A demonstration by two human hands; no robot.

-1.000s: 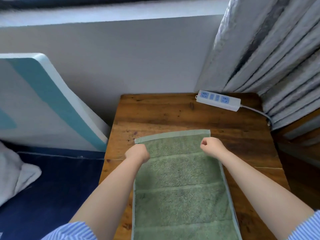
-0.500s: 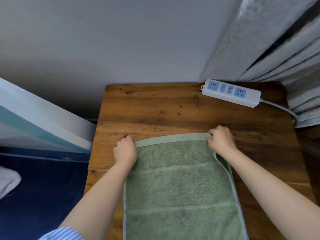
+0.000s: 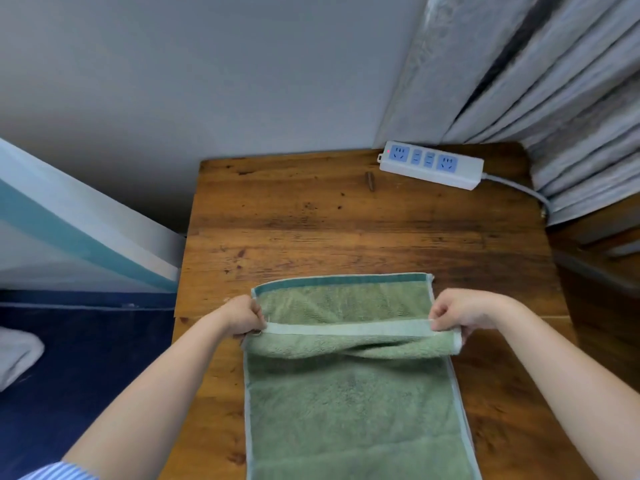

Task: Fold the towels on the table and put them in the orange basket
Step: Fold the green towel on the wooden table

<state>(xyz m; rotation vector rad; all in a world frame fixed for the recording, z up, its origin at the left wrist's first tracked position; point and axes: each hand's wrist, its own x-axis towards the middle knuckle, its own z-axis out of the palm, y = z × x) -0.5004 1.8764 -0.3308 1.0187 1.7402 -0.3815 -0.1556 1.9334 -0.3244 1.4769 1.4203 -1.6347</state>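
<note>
A green towel (image 3: 349, 403) lies lengthwise on the wooden table (image 3: 311, 216), its near end running out of the bottom of the view. My left hand (image 3: 244, 318) pinches the top layer's left corner, and my right hand (image 3: 460, 315) pinches its right corner. Between them the pale hem is lifted and pulled toward me, so a lower layer of towel with a dark green hem shows at the far end. No orange basket is in view.
A white power strip (image 3: 431, 164) with blue sockets and a grey cord lies at the table's far right. Grey curtains (image 3: 554, 98) hang on the right. A white and teal board (image 3: 69, 233) leans at the left, above a dark blue floor with white cloth (image 3: 17, 355).
Both hands closed on the far corners of the towel's top layer, lifted that edge and drew it back toward me, uncovering the layer beneath. The camera tilted further down.
</note>
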